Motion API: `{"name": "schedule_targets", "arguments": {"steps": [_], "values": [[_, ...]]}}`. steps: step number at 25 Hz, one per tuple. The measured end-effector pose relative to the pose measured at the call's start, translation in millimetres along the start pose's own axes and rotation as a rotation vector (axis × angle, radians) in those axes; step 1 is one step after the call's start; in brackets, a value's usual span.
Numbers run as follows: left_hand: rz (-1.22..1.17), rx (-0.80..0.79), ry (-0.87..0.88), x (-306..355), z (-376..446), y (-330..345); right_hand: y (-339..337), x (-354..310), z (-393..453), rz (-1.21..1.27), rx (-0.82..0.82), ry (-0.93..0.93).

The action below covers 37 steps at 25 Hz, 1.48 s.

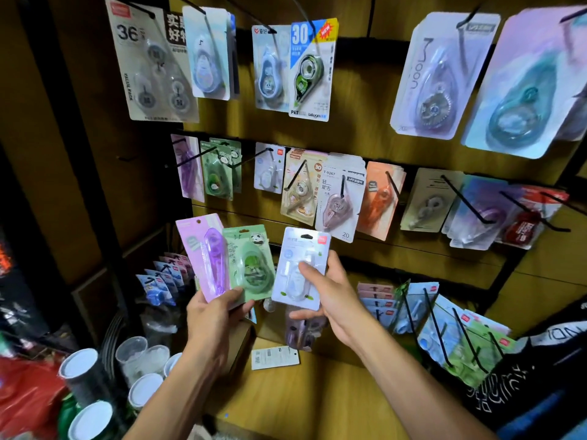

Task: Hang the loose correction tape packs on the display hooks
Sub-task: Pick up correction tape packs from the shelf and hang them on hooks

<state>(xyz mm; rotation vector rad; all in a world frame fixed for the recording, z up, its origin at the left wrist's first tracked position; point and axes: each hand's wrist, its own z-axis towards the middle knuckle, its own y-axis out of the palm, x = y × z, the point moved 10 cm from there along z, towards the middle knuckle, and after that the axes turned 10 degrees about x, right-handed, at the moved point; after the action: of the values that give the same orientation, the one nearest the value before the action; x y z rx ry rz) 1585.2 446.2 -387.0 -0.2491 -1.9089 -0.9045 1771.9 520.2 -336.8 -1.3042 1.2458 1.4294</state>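
1. We hold three loose packs in front of the display board. Our left hand (212,315) clamps its fingers and thumb on the bottom edges of two fanned packs: a lilac card with a purple pen-shaped correction tape (208,258) and, at its 3 o'clock and overlapping it, a green card with a panda-printed correction tape (251,265).

2. Our right hand (330,293) pinches a white card with a pale blue correction tape (300,269), thumb on the blister front, fingers curled behind; its hang slot sits free at 12 o'clock.

3. The matching white packs hang on a black wire hook (254,158) in the middle row, at 12 o'clock from the pack we hold.

4. Risks, as we judge them: the slot is narrow, so a tilted approach could miss the hook tip and bend the card. The thumb grip near the lower half may let the pack swing. The two packs in the left hand are held only at their edges and could slide out and drop to the wooden counter (317,392), where another white card (275,357) already lies.

5. Readable writing: "36" on a grey multi-pack (152,63) at top left; "30", "NEW" and "PET" on a blue pack (311,69); "T-9267" and "20" on a pink-grey pack (338,198).
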Motion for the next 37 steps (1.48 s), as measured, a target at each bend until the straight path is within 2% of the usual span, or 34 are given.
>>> {"name": "schedule_targets", "arguments": {"steps": [4, 9, 14, 18, 23, 26, 28, 31, 34, 37], "values": [[-0.031, 0.05, 0.04, 22.8, 22.1, -20.2, 40.2, -27.7, 12.1, -0.131, -0.03, -0.154], [-0.061, 0.058, 0.08, 49.2, 34.7, -32.8, 94.3, -62.7, 27.2, -0.092, -0.065, -0.251], [-0.045, 0.058, 0.074, 49.0, 46.0, -45.0, 109.5, -75.4, 39.0, -0.031, 0.005, -0.245], [-0.037, 0.05, 0.066, 46.3, 53.6, -48.2, 107.3, -71.6, 41.9, -0.101, 0.086, -0.206], [-0.036, 0.015, 0.068, 47.4, 58.2, -42.7, 86.0, -62.5, 68.1, -0.372, 0.35, -0.078], [-0.017, -0.002, 0.078, 48.0, 66.3, -37.3, 82.7, -55.3, 102.8, -0.395, 0.392, 0.033], [-0.005, -0.013, 0.08, 46.8, 73.1, -33.3, 88.7, -50.1, 128.7, -0.304, 0.377, 0.119], [0.003, -0.035, 0.08, 44.1, 83.0, -28.7, 112.8, -38.3, 160.8, -0.086, 0.229, 0.258], [0.011, -0.033, 0.069, 41.1, 92.8, -30.4, 121.5, -18.1, 181.0, 0.121, 0.152, 0.348], [0.01, -0.039, 0.063, 37.8, 93.7, -33.5, 120.5, 8.8, 173.6, 0.09, 0.099, 0.419]]}}
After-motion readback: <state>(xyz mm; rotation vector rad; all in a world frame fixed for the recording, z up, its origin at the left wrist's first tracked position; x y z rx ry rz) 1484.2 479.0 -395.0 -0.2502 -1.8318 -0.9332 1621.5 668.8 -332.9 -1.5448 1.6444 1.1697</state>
